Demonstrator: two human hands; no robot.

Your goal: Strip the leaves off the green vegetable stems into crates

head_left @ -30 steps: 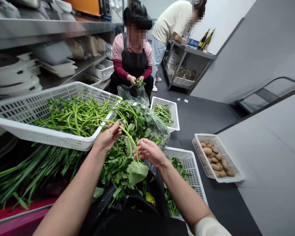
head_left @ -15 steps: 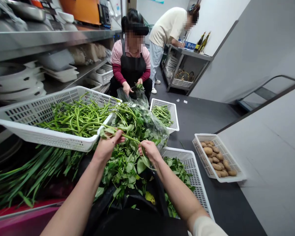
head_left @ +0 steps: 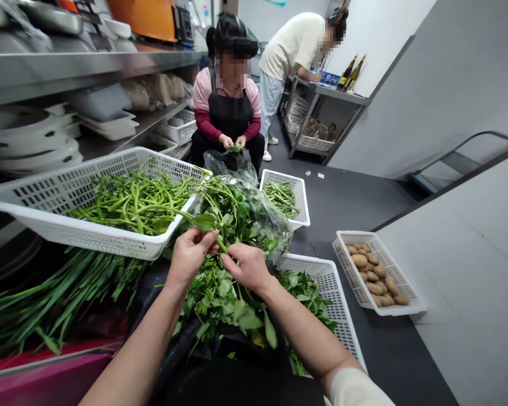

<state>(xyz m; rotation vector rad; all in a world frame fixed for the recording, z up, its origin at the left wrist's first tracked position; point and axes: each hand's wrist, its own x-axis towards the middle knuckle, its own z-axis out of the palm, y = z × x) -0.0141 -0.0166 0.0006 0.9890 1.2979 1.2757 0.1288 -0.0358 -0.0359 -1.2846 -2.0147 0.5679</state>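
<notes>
My left hand (head_left: 191, 252) is closed on a green water spinach stem (head_left: 222, 245), which has a leaf pointing up and left. Close by, my right hand (head_left: 249, 267) pinches the same stem at its lower end, leaves hanging below its fingers. Under both hands lies a heap of leafy greens (head_left: 220, 293), partly on black plastic. Behind them a clear plastic bag (head_left: 275, 217) holds more leafy stems. To the left, a white basket (head_left: 76, 228) contains bare green stems (head_left: 139, 197).
At the right are a white basket of leaves (head_left: 342, 304) and one of potatoes (head_left: 379, 276). Long green leaves (head_left: 68, 293) lie at lower left. A co-worker (head_left: 231, 101) sits opposite, handling greens; another person (head_left: 294, 51) leans over a metal table. Shelves (head_left: 88, 73) hold dishes.
My hands have come closer together and lower on the stem, my right hand shifting left and turning. The seated co-worker's hands have drawn together around greens.
</notes>
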